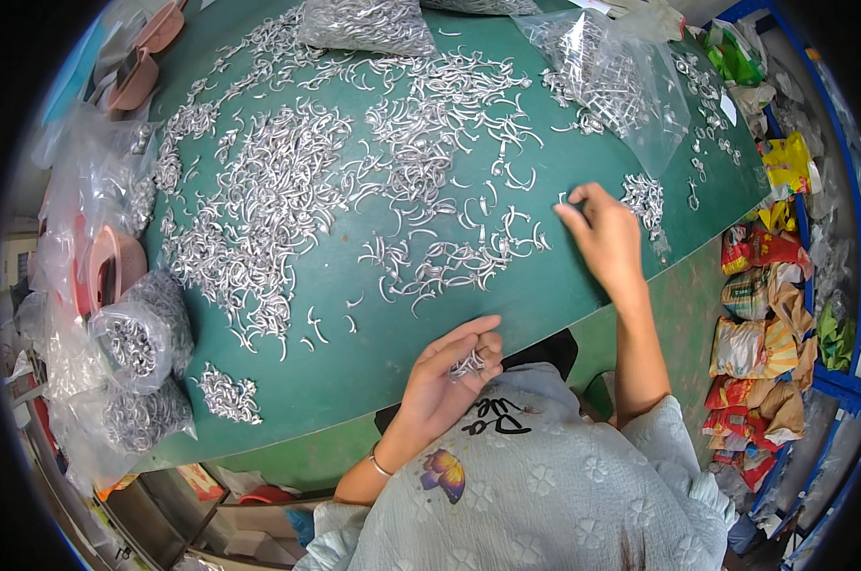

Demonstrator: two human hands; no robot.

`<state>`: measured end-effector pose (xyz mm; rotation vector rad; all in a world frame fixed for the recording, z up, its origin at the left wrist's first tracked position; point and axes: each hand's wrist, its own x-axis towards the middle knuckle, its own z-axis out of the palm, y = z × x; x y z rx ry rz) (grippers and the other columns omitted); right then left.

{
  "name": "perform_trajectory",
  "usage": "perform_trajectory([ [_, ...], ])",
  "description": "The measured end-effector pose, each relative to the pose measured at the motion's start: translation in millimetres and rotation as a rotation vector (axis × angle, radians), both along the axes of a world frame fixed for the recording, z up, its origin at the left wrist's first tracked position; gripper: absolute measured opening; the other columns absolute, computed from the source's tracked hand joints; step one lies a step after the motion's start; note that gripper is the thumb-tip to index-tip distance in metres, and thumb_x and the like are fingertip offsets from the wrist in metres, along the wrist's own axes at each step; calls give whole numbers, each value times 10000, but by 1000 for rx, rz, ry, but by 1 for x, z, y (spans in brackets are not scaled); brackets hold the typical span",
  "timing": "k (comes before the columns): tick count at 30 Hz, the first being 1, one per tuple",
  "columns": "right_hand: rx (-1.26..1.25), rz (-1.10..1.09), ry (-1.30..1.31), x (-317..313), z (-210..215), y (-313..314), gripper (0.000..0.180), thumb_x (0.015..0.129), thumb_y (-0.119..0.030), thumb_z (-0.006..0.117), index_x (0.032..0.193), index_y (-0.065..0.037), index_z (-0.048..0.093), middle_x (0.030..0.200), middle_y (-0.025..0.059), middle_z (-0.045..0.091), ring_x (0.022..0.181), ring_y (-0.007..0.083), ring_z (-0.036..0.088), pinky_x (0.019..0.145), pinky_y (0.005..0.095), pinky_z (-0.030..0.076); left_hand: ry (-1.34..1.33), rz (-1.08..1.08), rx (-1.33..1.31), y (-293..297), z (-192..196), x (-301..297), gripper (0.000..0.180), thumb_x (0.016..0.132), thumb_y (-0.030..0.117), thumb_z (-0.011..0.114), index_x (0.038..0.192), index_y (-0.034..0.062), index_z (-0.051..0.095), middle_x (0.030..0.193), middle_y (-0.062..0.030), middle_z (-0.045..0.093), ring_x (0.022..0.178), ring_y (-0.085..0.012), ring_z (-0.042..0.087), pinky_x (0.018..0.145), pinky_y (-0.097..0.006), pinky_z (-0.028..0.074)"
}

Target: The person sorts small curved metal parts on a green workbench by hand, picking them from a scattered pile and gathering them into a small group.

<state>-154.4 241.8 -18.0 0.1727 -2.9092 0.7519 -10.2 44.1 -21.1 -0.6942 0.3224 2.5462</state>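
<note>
My left hand (432,388) is cupped palm up at the table's near edge, its fingers curled round a few small silver metal pieces (467,364). Over the table to the right, my right hand (608,240) pinches a small silver metal piece (562,198) between thumb and fingertips. Left of that hand lies a loose group of curved silver metal pieces (459,264). Just beyond its knuckles is a small heap of silver parts (645,202). A much larger spread of curved pieces (283,186) covers the table's left and middle.
The green table (354,381) also bears a full clear bag (368,27) at the back and an open bag of parts (630,90) at back right. Filled bags (145,347) and pink baskets (116,266) line the left edge. Colourful packages (749,347) fill a blue-framed rack at right.
</note>
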Motion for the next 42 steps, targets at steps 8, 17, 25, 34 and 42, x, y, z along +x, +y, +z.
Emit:
perform_trajectory([
  [8, -1017, 96, -615, 23, 27, 14, 93, 831, -109, 620, 822, -22, 586, 651, -67, 474, 607, 30, 404, 532, 220, 332, -96, 15, -66, 5, 10, -7, 313, 898, 93, 461, 1168, -58, 506, 885, -104, 536, 745, -166, 496, 715, -303, 449],
  [17, -259, 75, -178, 19, 23, -18, 149, 765, -126, 664, 865, -29, 610, 528, 63, 398, 452, 174, 387, 457, 317, 336, -25, -66, 178, 15, -7, -15, 253, 948, 190, 437, 1072, -9, 530, 694, -13, 432, 577, -90, 402, 501, -210, 377],
  [25, -178, 96, -223, 8, 12, -23, 136, 770, -128, 652, 810, -20, 579, 630, 107, 522, 528, 237, 500, 515, 349, 389, -42, -74, 177, 8, -2, -14, 252, 948, 152, 430, 1110, -21, 515, 655, 7, 350, 538, -58, 328, 444, -179, 308],
  [34, -1115, 141, -710, 21, 16, -9, 220, 918, -188, 491, 814, 0, 536, 719, 62, 562, 492, 84, 400, 421, 202, 311, -2, 19, 90, 11, -3, -16, 336, 928, 132, 444, 1198, -68, 447, 1133, -173, 542, 982, -229, 562, 877, -357, 472],
  [42, -1479, 284, -853, 27, 8, -4, 169, 903, -126, 495, 787, -9, 528, 750, 74, 565, 520, 47, 423, 407, 183, 320, 0, 37, 110, 12, 4, -19, 350, 931, 141, 433, 1207, -73, 437, 1215, -208, 501, 1106, -268, 523, 974, -391, 419],
])
